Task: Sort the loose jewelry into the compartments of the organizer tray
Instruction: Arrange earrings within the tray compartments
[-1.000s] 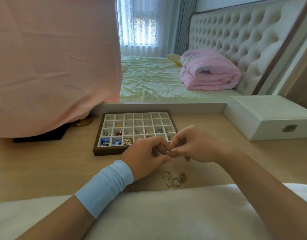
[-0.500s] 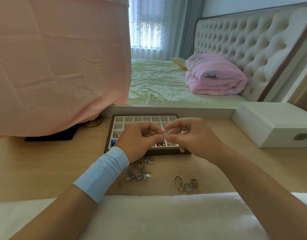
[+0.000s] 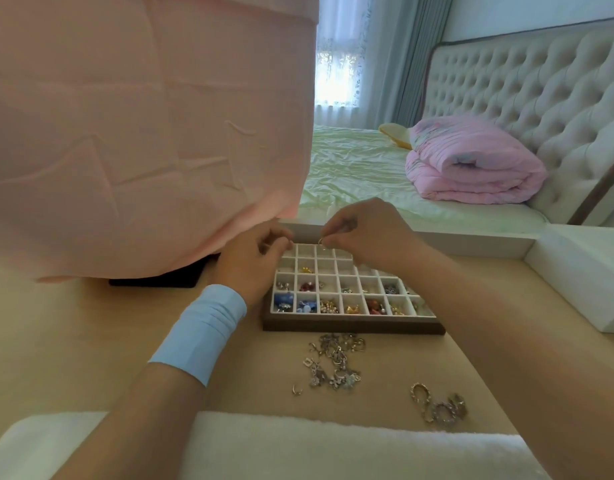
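The organizer tray has a dark wooden frame and white compartments; its near rows hold blue, red and gold pieces. My right hand hovers over the tray's far rows and pinches a small ring between thumb and fingertips. My left hand, with a light blue wristband, is just left of it above the tray's far left corner, fingers curled; whether it holds anything I cannot tell. A heap of silver loose jewelry lies on the desk in front of the tray. Several chunky rings lie to the right.
A pink cloth hangs over something at the left, above a black base. A white box stands at the right. A white fluffy cloth covers the desk's near edge. Behind the desk is a bed with a folded pink quilt.
Both hands have moved away from me, from above the loose jewelry to over the tray's far rows, and parted slightly. The ring stays pinched in my right hand. The camera tilted down.
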Motion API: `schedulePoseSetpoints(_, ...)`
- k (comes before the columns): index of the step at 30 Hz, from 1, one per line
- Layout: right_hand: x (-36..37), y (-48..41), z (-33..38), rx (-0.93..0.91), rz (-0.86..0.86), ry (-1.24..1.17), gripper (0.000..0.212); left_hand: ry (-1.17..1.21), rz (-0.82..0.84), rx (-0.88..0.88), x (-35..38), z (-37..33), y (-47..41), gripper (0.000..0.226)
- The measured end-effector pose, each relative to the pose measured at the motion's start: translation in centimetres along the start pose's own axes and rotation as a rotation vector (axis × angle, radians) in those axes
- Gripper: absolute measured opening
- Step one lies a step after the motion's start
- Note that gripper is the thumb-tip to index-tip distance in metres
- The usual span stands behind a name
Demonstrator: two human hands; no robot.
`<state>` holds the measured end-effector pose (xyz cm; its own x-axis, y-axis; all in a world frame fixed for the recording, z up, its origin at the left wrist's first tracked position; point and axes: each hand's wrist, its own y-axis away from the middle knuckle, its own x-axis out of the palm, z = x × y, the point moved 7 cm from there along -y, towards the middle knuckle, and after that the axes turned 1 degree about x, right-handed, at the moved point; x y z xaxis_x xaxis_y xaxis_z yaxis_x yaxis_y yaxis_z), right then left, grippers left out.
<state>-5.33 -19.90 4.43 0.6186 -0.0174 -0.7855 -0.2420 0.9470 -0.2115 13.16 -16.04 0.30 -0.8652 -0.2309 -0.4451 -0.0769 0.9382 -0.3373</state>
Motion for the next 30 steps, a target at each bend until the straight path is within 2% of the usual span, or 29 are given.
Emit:
schedulePoseSetpoints(4, 1.6, -2.0, -1.4, 0.054, 0.07, 0.121, 0.004, -0.41, 0.162, 0.096, 0.8, 1.4, -0.2, 0.023)
schedulePoseSetpoints(7, 3.1, -1.8, -2.4, 0.077, 0.157, 0.226, 0.004, -0.587, 0.262, 0.18, 2.4, 1.2, 0.1, 0.033)
schedulePoseSetpoints(15, 5.0, -1.4, -2.5, 0.007, 0.155, 0.437, 0.009, -0.661, 0.327, 0.186, 3.8, 1.8, 0.2, 0.041)
schedulePoseSetpoints(24, 4.9, -1.9, -2.2, 0.05, 0.148, 0.467, 0.013, -0.642, 0.297, 0.204, 3.8, 1.5, 0.2, 0.039)
schedulePoseSetpoints(27, 2.6, -0.9, -2.2, 0.064, 0.135, 0.41, 0.015, -0.594, 0.282, 0.238, 3.8, 0.3, 0.3, 0.033)
schedulePoseSetpoints(30, 0.0, 1.4, -2.0, 0.039, 0.117, 0.357, 0.014, -0.488, 0.289, 0.295, 4.2, -1.9, 0.8, 0.017)
